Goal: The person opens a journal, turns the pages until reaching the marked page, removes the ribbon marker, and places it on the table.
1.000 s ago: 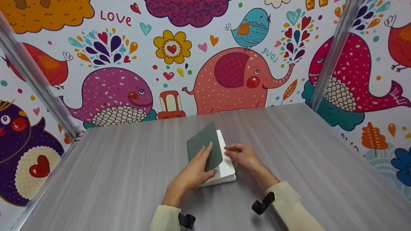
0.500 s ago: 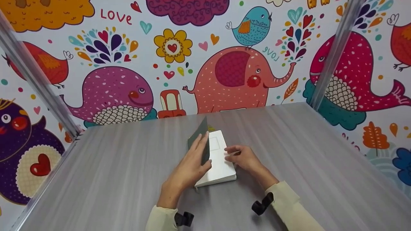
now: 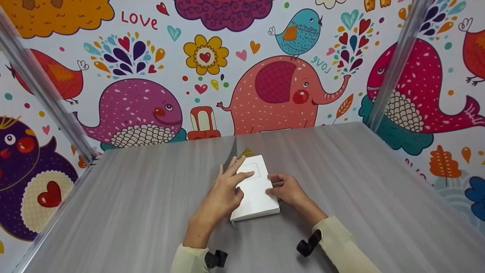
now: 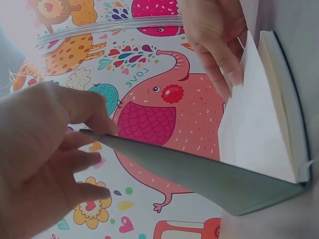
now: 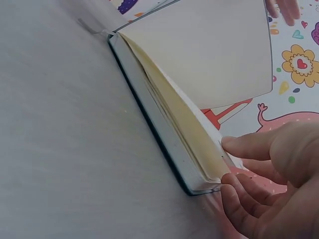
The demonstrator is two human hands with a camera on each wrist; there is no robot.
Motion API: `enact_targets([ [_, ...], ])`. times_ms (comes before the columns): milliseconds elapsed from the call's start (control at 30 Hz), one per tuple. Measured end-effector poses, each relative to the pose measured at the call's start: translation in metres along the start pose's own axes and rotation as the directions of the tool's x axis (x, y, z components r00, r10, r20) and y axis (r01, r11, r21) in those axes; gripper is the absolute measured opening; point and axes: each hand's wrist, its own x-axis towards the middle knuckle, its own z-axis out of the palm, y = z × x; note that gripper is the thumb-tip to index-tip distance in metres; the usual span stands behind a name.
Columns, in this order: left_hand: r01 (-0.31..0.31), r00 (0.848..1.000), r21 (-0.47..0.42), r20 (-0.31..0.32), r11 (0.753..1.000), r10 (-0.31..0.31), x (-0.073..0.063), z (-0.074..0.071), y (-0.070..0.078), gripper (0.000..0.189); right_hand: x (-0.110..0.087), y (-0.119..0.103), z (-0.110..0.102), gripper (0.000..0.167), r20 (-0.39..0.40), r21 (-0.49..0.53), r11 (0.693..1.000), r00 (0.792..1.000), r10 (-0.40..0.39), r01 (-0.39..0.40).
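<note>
A green-covered notebook [image 3: 257, 195] lies on the table with its white first page uppermost. Its green cover [image 4: 194, 172] stands steeply raised on the left side. My left hand [image 3: 223, 189] is at the cover's free edge, fingers spread and fairly straight. In the left wrist view one fingertip touches the cover's edge, while other fingers hang on its outer side. At the notebook's right edge my right hand [image 3: 291, 189] has its thumb on the page and fingers curled by the corner, pinching the edge. In the right wrist view the white page [image 5: 202, 112] bows up from the page block.
A grey wood-grain table [image 3: 144, 212] surrounds the notebook. Behind it stands a wall [image 3: 212, 22] printed with cartoon animals, with metal posts [image 3: 394, 64] at its corners. A small yellow-green tassel-like thing [image 3: 248, 152] shows at the notebook's far edge.
The green cover has swung left from leaning over the page to nearly upright, uncovering the white page. My left hand has moved left with it and spread its fingers. The right hand has barely moved.
</note>
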Motion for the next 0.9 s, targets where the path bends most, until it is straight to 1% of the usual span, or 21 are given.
enact_targets([
  [133,-0.019,1.000,0.053,0.010,0.998,0.018,0.000,0.001,0.001,0.038,0.001,0.003,0.002,0.051,-0.011,-0.004,1.000,1.000,0.002,-0.002],
  [233,-0.011,1.000,0.116,0.005,0.993,0.011,-0.001,-0.001,0.002,0.033,0.001,0.003,0.003,0.055,-0.013,0.001,1.000,1.000,0.020,-0.020],
  [400,0.027,0.999,0.192,-0.047,0.981,-0.018,-0.005,-0.012,0.002,0.026,0.001,0.003,0.004,0.058,-0.012,-0.006,0.999,0.999,0.041,-0.042],
  [500,0.060,0.996,0.225,-0.082,0.972,-0.043,-0.008,-0.018,0.002,0.025,0.001,0.003,0.004,0.058,-0.009,-0.009,0.999,0.999,0.048,-0.048],
  [567,0.087,0.993,0.240,-0.096,0.967,-0.066,-0.010,-0.022,0.002,0.027,0.000,0.003,0.003,0.059,-0.006,-0.013,0.999,0.999,0.044,-0.044],
  [667,0.138,0.988,0.247,-0.102,0.959,-0.116,-0.011,-0.026,0.004,0.032,0.000,0.003,0.002,0.060,-0.002,-0.012,0.999,0.999,0.037,-0.037],
  [733,0.162,0.985,0.265,-0.106,0.950,-0.138,-0.012,-0.027,0.005,0.034,0.000,0.004,0.002,0.060,-0.001,-0.012,0.999,0.999,0.034,-0.034],
  [800,0.189,0.980,0.295,-0.113,0.937,-0.162,-0.011,-0.027,0.005,0.033,0.000,0.004,0.002,0.060,0.002,-0.010,0.999,0.999,0.034,-0.034],
  [900,0.241,0.970,0.362,-0.121,0.900,-0.211,-0.012,-0.025,0.003,0.033,0.000,0.007,0.003,0.058,0.002,-0.007,0.999,0.999,0.032,-0.032],
])
